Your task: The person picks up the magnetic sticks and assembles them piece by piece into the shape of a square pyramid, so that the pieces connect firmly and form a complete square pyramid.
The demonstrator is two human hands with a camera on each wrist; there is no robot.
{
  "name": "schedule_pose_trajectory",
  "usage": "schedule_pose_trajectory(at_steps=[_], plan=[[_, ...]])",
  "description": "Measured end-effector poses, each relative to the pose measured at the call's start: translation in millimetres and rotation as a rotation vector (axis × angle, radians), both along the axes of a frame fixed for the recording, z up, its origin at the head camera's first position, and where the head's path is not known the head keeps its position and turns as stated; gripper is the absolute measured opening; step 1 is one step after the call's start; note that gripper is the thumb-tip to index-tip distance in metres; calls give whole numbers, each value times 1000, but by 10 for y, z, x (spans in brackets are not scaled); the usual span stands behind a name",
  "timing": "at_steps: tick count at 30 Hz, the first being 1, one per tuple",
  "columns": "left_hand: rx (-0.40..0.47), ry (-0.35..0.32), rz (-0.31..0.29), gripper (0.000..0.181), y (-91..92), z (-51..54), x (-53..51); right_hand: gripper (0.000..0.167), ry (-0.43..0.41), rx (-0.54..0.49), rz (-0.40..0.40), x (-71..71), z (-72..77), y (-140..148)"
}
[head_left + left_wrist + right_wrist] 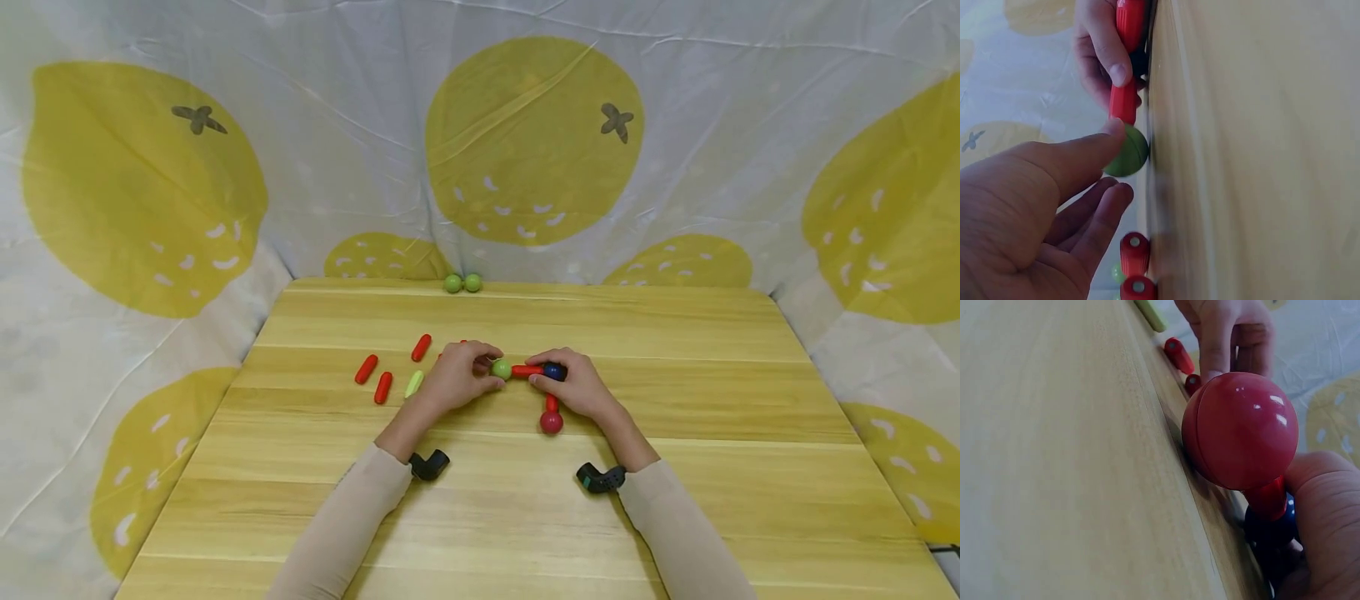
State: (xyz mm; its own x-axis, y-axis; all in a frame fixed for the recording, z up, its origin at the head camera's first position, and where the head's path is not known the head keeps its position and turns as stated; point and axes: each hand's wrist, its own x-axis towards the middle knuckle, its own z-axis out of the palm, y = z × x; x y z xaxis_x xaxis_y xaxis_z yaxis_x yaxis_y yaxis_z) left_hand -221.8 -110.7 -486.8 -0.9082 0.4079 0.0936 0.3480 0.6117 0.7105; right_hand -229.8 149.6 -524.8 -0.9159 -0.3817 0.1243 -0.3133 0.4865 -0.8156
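My left hand (456, 379) pinches a green ball (501, 369) with thumb and fingers; in the left wrist view the thumb lies on the ball (1130, 156). A red rod (527, 371) joins that ball to a dark blue ball (555, 372). My right hand (583, 387) grips around the blue ball, its fingers reaching along the rod's end. From the blue ball a second red rod (552, 403) runs toward the near edge and ends in a dark red ball (551, 422). This red ball (1241, 431) looms large in the right wrist view.
Left of my left hand lie several loose red rods (383, 388) and a yellow-green rod (414, 383). Two green balls (453, 283) sit at the table's back edge. Behind hangs a lemon-print cloth (697, 183) against the wooden table (690, 333).
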Motion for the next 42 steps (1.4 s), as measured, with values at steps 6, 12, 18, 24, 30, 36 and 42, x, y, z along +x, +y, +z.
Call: schedule_pose_trajectory(at_steps=[6,12,18,24,30,36,42], plan=[[17,0,59,42,-148,108,-19,27,0,-7,-8,6,21,9],[14,57,134,37,-417,155,-79,26,5,-17,-13,17,40,14],[-42,120,227,35,-734,203,-127,33,-18,-16,-3,22,79,16],[-113,80,329,37,-945,195,-158,30,-2,3,14,37,112,10],[-153,-4,331,39,-988,150,-150,27,16,40,14,60,107,35],[-173,-32,321,35,-972,94,-160,34,13,38,0,79,110,66],[-168,-47,309,33,-955,114,-140,50,40,-12,4,101,114,131]])
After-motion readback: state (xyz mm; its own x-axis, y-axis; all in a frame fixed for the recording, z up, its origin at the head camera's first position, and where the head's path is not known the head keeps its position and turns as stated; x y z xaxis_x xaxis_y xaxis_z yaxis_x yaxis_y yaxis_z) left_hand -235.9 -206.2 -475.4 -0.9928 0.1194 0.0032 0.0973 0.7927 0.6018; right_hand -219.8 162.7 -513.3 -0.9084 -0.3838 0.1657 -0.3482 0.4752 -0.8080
